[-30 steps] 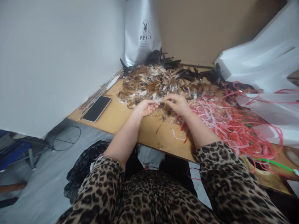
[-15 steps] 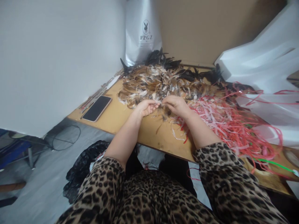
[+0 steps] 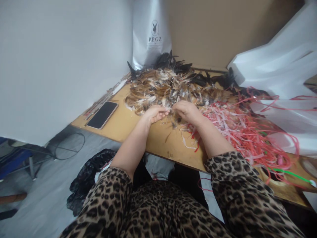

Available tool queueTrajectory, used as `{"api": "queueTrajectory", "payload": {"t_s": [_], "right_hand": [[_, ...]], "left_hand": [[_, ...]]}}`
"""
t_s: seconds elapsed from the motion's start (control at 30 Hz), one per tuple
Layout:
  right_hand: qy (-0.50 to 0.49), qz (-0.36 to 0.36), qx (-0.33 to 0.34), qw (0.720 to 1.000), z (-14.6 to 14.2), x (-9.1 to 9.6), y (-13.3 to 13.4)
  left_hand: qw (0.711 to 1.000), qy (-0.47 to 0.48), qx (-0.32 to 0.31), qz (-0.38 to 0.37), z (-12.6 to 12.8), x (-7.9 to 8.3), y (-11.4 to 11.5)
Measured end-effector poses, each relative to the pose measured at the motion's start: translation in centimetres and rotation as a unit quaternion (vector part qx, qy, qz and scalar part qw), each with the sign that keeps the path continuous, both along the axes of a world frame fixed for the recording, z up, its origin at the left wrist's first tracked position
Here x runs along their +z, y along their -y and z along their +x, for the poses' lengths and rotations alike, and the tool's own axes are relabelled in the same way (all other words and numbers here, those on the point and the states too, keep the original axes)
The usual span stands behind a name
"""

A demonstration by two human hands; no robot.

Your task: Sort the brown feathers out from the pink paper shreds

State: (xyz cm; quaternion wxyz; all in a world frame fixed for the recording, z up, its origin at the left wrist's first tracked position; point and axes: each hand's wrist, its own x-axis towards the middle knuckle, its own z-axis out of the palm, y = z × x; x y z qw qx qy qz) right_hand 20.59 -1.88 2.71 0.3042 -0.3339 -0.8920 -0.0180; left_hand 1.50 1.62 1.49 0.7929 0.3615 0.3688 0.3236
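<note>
At the near edge of a heap of brown, white and black feathers [image 3: 158, 84], my two hands are close together over the table. My left hand [image 3: 156, 114] has its fingers curled and pinched on a small whitish feather [image 3: 168, 108]. Facing it, my right hand [image 3: 186, 110] is closed in a pinch near the same feather; its fingertips are partly hidden, so what they hold is not clear. Beneath the right hand a few brown feathers lie on the wooden table [image 3: 158, 140].
A tangle of red, pink and white ribbons [image 3: 237, 132] spreads right of my right forearm. A phone [image 3: 102, 114] lies at the table's left. Behind the feathers stands a silver bag [image 3: 152, 33]; white plastic sheeting [image 3: 274, 69] is at the right. A black plastic bag [image 3: 86, 178] lies below.
My right hand's fingers have shifted very slightly; both hands stay pinched together at the same spot. Nothing else has visibly moved.
</note>
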Motion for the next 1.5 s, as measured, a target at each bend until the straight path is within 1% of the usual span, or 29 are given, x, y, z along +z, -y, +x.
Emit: {"api": "queueTrajectory", "payload": {"t_s": [0.1, 0.17, 0.2, 0.27, 0.33, 0.4, 0.5, 0.57, 0.6, 0.67, 0.77, 0.83, 0.93, 1.03, 1.23, 1.3, 1.4, 1.5], "right_hand": [[-0.073, -0.022, -0.016, 0.997, -0.3, -0.1, 0.2], [-0.155, -0.049, -0.037, 0.986, -0.6, -0.4, 0.2], [-0.202, -0.071, -0.044, 0.976, -0.9, -0.7, 0.1], [-0.298, -0.122, -0.047, 0.945, -1.2, -1.3, -0.4], [-0.387, -0.165, -0.044, 0.906, -1.4, -2.0, -1.0], [-0.454, -0.201, -0.055, 0.866, -1.4, -2.4, -1.5], [-0.549, -0.23, -0.09, 0.798, -1.2, -2.1, -1.8], [-0.598, -0.238, -0.097, 0.759, -1.2, -1.5, -1.5], [-0.611, -0.245, -0.091, 0.747, -1.3, -1.2, -1.4], [-0.618, -0.271, -0.067, 0.735, -1.6, -0.6, -0.9], [-0.611, -0.309, -0.03, 0.728, -1.9, -0.1, -0.5], [-0.608, -0.316, -0.015, 0.728, -2.0, 0.1, -0.3], [-0.593, -0.31, -0.006, 0.743, -1.9, 0.4, -0.1], [-0.578, -0.299, 0.0, 0.759, -2.0, 0.6, 0.1], [-0.57, -0.319, 0.029, 0.757, -2.3, 0.8, 0.4], [-0.56, -0.317, 0.026, 0.765, -2.3, 0.7, 0.4], [-0.538, -0.307, 0.014, 0.785, -2.1, 0.5, 0.3], [-0.512, -0.3, 0.008, 0.805, -1.9, 0.3, 0.3]], "left_hand": [[1.0, 0.007, 0.001, 0.006, 0.0, -0.1, -0.1], [1.0, 0.019, 0.001, 0.01, 0.1, -0.3, -0.1], [1.0, 0.027, 0.002, 0.012, 0.2, -0.3, -0.1], [0.999, 0.044, 0.006, 0.019, 0.4, -0.4, 0.0], [0.998, 0.057, 0.015, 0.035, 0.6, -0.3, 0.1], [0.996, 0.065, 0.028, 0.055, 0.8, -0.2, 0.2], [0.992, 0.079, 0.055, 0.083, 1.0, -0.1, 0.3], [0.988, 0.096, 0.068, 0.095, 1.0, -0.2, 0.2], [0.987, 0.104, 0.072, 0.098, 1.0, -0.2, 0.2], [0.986, 0.112, 0.071, 0.101, 1.1, -0.2, 0.2], [0.986, 0.114, 0.065, 0.099, 1.0, -0.1, 0.3], [0.987, 0.112, 0.061, 0.094, 1.0, 0.0, 0.3], [0.99, 0.105, 0.049, 0.084, 1.0, 0.0, 0.4], [0.992, 0.095, 0.024, 0.08, 0.9, -0.2, 0.4], [0.99, 0.101, -0.02, 0.092, 1.0, -0.4, 0.5], [0.99, 0.102, -0.032, 0.093, 1.0, -0.4, 0.6], [0.99, 0.095, -0.046, 0.093, 0.9, -0.4, 0.7], [0.991, 0.086, -0.046, 0.093, 1.0, -0.6, 0.7]]}}
